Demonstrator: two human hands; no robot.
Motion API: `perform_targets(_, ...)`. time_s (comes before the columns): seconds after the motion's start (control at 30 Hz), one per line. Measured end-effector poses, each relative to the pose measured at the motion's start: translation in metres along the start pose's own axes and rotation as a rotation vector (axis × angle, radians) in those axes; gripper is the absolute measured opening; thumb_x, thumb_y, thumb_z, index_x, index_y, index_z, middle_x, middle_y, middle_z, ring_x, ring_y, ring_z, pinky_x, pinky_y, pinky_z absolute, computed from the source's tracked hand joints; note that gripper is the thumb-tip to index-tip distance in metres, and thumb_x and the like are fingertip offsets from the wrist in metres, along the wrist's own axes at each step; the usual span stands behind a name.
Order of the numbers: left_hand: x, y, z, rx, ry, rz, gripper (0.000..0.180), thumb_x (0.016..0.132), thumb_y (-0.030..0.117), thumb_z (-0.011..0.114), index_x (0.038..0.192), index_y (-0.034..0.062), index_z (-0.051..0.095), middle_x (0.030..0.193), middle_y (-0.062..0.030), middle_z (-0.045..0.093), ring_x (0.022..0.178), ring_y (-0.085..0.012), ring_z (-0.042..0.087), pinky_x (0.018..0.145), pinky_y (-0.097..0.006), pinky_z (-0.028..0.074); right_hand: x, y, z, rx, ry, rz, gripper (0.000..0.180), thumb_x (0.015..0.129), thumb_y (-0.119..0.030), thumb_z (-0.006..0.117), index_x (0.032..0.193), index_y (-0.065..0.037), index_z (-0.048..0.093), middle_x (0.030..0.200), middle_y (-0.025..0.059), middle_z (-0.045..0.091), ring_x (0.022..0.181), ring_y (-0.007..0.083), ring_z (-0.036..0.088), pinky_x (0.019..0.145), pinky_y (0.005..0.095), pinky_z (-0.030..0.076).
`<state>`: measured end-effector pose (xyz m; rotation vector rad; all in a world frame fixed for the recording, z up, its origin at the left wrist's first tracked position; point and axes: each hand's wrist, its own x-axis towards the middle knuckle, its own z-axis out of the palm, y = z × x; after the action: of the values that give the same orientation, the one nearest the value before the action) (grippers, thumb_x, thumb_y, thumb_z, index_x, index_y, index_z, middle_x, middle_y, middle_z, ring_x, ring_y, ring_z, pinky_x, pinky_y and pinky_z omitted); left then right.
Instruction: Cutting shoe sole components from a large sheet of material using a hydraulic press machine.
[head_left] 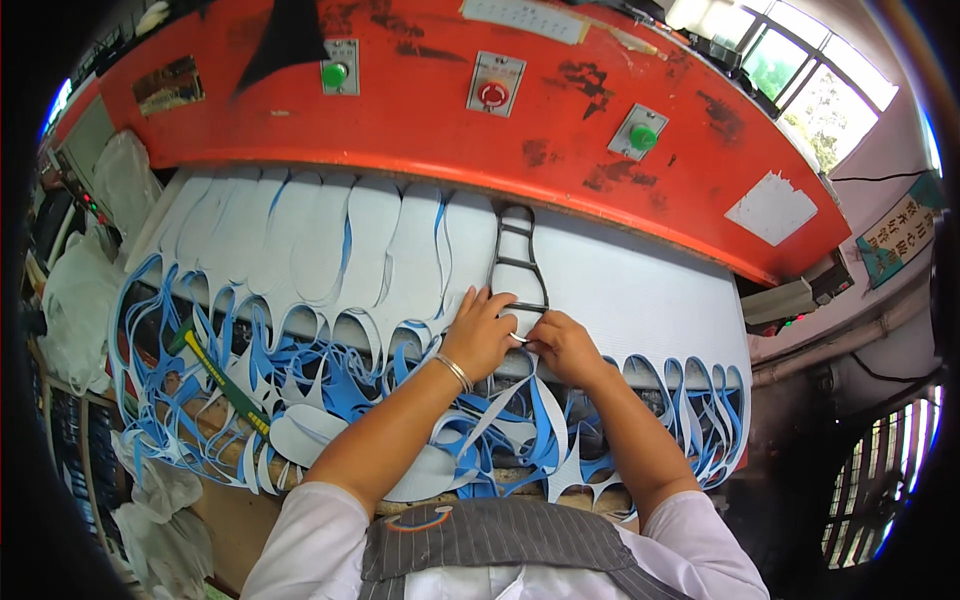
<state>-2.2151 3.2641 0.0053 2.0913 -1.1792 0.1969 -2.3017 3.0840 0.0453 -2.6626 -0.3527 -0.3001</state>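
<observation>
A black cutting die (519,265), shaped like a shoe sole with crossbars, lies on the white sheet (640,300) just beyond my hands. My left hand (482,328) has its fingers bent at the die's near end, and its thumb is at a thin white strip (518,338) of the sheet material. On the other side, my right hand (563,347) pinches that strip between thumb and fingers. Left of the die, several sole-shaped outlines (320,240) are cut in the sheet. Blue-and-white offcut webbing (540,425) hangs from the near edge below my wrists.
A red machine beam (420,110) with two green buttons and a red one spans the far side. A green-and-yellow handle (228,382) lies among the offcuts at left, beside a loose sole-shaped piece (303,433). Clear plastic bags (80,310) hang at far left.
</observation>
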Motion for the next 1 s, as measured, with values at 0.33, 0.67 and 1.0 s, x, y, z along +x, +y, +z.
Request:
perform_targets(0.33,0.002,-0.008,0.009,-0.008,-0.003,-0.007,0.021,0.078,0.022,0.072,0.094,0.0105,0.063,0.12,-0.0089,0.054,0.129,-0.043,0.041,0.109,-0.054,0.029,0.08,0.018,-0.039,-0.157,-0.41,-0.01,0.029,0.076,-0.009,0.071,0.103,-0.012,0.064,0.104,0.0108,0.059,0.099,0.0284,0.059,0.082,0.0385,0.05)
perform_targets(0.67,0.024,0.008,-0.008,-0.19,0.144,-0.031,0.021,0.078,0.022,0.073,0.093,0.0088,0.064,0.123,-0.0116,0.053,0.118,-0.0374,0.051,0.105,-0.047,0.035,0.161,0.055,-0.009,-0.536,-0.131,-0.531,0.05,0.071,-0.018,0.07,0.12,-0.02,0.061,0.135,0.009,0.05,0.13,0.0267,0.044,0.101,0.0385,0.042)
perform_targets(1.0,0.043,0.025,-0.001,0.38,-0.197,-0.169,0.066,0.084,0.06,0.058,0.115,0.0016,0.063,0.115,-0.018,0.061,0.099,-0.0338,0.06,0.086,-0.041,0.048,0.133,0.102,-0.08,0.276,0.368,-0.335,0.024,0.075,0.001,0.059,0.096,-0.006,0.068,0.095,0.0068,0.068,0.093,0.0205,0.065,0.083,0.0324,0.051)
